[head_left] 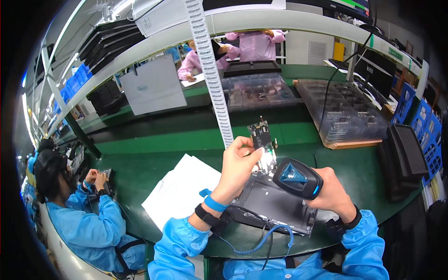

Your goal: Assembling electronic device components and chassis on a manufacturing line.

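Head view: your left hand (240, 161) pinches the thin black circuit board (261, 134), far-left of the black plastic scanner (302, 183) your right hand (332, 192) grips. Scanning looks begun, maybe not done.

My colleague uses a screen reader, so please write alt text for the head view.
The person's left hand holds a circuit board, brightly lit on its lower part, while the right hand holds a black barcode scanner close to it. Below, a flat black casing lies on a green workbench beside white papers.
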Available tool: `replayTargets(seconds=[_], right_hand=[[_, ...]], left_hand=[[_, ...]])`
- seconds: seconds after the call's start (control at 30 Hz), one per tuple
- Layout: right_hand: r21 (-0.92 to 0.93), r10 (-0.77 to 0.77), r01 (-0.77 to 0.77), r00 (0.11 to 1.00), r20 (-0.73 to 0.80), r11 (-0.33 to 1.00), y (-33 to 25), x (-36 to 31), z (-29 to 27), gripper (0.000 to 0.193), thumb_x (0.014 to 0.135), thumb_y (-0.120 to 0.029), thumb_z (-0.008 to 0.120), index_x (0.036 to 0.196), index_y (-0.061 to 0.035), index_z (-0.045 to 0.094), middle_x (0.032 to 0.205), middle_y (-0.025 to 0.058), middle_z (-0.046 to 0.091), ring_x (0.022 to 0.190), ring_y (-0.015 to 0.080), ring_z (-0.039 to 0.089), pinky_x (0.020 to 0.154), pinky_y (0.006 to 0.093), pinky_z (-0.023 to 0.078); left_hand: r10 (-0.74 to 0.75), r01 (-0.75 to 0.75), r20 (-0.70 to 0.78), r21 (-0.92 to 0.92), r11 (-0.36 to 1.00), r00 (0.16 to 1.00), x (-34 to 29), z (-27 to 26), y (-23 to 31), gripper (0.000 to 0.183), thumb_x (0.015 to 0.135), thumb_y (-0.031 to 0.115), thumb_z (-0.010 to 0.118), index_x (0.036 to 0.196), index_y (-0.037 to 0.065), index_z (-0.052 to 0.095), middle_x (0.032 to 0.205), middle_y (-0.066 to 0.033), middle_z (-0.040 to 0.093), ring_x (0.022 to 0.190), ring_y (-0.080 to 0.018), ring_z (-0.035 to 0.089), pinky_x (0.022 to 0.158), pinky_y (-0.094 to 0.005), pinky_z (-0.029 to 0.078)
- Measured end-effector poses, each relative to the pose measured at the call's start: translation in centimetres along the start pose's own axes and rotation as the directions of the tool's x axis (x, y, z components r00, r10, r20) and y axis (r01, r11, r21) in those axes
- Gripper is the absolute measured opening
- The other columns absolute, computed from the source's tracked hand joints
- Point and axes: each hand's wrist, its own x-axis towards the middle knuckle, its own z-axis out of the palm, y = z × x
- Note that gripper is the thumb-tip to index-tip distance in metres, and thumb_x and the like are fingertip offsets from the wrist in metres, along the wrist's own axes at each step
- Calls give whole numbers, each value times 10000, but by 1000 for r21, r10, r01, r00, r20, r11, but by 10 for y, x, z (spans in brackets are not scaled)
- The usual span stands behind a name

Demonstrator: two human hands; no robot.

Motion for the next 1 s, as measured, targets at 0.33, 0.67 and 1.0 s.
replayTargets(seconds=[0.33, 0.67, 1.0], right_hand=[[-63, 89, -81, 988, 127, 995, 12, -3, 9, 488, 568, -71, 731, 1037, 41, 659, 772, 221, 649, 710, 441, 625, 645, 430, 530], [-400, 523, -753, 654, -546, 523, 76, -18, -75, 296, 817, -142, 737, 781, 107, 579, 625, 204, 592, 593, 234, 649, 579, 374, 482], [-323, 504, -725, 667, -548, 609, 73, -55, -95, 299, 879, -212, 759, 878, 76, 677, 733, 82, 689, 648, 114, 618, 595, 286, 485]], left_hand=[[-75, 74, -10, -82, 994, 997, 14, -7, -21, 196, 937, 28, 682, 1063, 12, 532, 951, -92, 698, 803, -105, 681, 609, -223, 497], [-269, 270, 46, -310, 912, 962, -18, -45, -26, 480, 1056, 272, 352, 1344, -84, 497, 816, -24, 465, 637, -124, 442, 608, -275, 375], [-286, 257, -71, -270, 928, 956, -15, -76, -38, 431, 1030, 273, 533, 1272, -84, 547, 796, -8, 541, 557, -94, 496, 511, -231, 387]])
